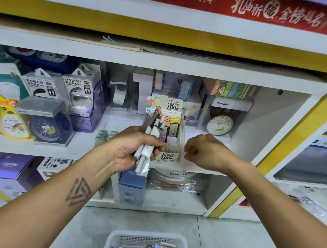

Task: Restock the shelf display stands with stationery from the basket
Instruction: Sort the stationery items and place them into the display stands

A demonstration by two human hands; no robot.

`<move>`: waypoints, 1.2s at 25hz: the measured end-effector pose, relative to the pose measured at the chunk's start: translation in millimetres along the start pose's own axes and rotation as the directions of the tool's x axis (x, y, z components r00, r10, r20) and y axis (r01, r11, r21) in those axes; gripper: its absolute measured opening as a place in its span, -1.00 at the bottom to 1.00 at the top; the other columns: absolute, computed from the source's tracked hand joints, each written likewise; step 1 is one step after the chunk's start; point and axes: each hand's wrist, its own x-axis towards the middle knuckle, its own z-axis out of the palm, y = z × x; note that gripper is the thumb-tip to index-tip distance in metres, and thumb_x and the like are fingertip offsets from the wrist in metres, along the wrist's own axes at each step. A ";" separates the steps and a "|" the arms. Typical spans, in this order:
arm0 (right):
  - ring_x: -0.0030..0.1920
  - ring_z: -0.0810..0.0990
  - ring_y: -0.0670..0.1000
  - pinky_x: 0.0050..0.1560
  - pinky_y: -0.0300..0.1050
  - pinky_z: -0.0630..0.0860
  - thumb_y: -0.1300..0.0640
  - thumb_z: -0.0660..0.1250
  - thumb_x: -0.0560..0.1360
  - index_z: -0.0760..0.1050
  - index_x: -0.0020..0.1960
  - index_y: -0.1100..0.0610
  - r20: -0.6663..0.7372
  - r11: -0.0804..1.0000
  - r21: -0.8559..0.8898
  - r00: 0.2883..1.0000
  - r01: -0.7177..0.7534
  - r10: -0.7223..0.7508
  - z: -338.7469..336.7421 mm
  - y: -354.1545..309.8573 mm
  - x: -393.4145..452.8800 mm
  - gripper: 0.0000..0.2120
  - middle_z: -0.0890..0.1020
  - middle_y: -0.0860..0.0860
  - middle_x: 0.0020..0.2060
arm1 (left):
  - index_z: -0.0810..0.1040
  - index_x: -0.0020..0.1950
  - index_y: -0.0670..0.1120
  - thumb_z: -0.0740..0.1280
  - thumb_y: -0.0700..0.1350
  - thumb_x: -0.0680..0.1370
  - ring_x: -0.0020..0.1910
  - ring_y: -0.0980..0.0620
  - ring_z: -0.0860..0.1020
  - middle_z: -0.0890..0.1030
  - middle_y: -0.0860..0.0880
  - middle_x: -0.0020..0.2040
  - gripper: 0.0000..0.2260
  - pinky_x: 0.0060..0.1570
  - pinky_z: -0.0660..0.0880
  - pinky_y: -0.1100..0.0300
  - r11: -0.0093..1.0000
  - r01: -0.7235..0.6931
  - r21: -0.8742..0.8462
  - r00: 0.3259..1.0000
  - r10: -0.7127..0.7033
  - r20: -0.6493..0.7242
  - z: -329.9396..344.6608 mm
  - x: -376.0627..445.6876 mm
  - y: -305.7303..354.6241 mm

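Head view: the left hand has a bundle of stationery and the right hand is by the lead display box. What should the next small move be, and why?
Probably the right hand, which holds nothing, picks one piece from the bundle gripped in the left hand and slots it into the display box, whose front compartments look empty.

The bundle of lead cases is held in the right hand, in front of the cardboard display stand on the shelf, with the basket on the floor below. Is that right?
Not quite: the head view shows the left hand gripping the bundle of lead cases. The right hand holds none of it. The rest stands: the bundle is in front of the cardboard display stand on the shelf, and the basket sits on the floor below.
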 end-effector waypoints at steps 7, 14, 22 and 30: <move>-0.16 0.60 0.01 -0.17 -0.12 0.51 -0.06 0.40 0.53 0.58 -0.17 0.04 -0.043 0.998 0.003 0.997 0.058 -0.057 0.1 -8.3 -12.0 -0.80 0.63 -0.05 -0.21 | 0.71 -0.18 -0.18 0.48 -0.28 0.39 -0.36 0.03 0.57 0.64 -0.15 -0.24 -0.96 -0.37 0.55 0.27 0.990 0.142 -0.024 0.980 -0.137 0.148 8.7 -2.4 -7.8; -0.33 0.65 -0.01 -0.32 -0.20 0.49 0.03 0.49 0.49 0.66 -0.13 0.20 -0.034 0.484 0.875 0.995 -0.014 0.091 -20.9 -27.4 -10.2 -0.79 0.73 0.15 -0.22 | 0.70 -0.17 -0.19 0.44 -0.32 0.38 -0.30 0.01 0.59 0.65 -0.21 -0.18 -0.92 -0.39 0.55 0.28 0.987 0.147 -0.063 0.967 -0.130 0.218 14.4 -1.7 -10.4; -0.36 0.66 0.02 -0.26 -0.16 0.61 0.32 0.36 0.55 0.57 -0.04 0.23 -0.394 0.349 0.907 0.768 0.236 0.504 -50.3 9.3 -2.7 -0.96 0.69 0.12 -0.32 | 0.55 0.04 -0.26 0.40 -0.35 0.45 -0.28 -0.11 0.61 0.63 -0.32 -0.10 -0.82 -0.40 0.57 0.19 0.987 0.100 -0.127 0.986 -0.082 0.145 12.8 1.9 -10.7; -0.15 0.65 0.14 -0.11 0.16 0.61 0.21 0.24 0.62 0.37 -0.02 0.08 -0.672 0.941 0.313 0.730 0.127 0.125 -18.7 21.7 24.5 -0.93 0.66 0.08 -0.20 | 0.54 0.03 -0.25 0.36 -0.39 0.48 -0.35 -0.06 0.55 0.60 -0.27 -0.21 -0.84 -0.41 0.51 0.22 0.993 0.049 -0.109 0.993 -0.037 0.109 16.9 7.1 -11.4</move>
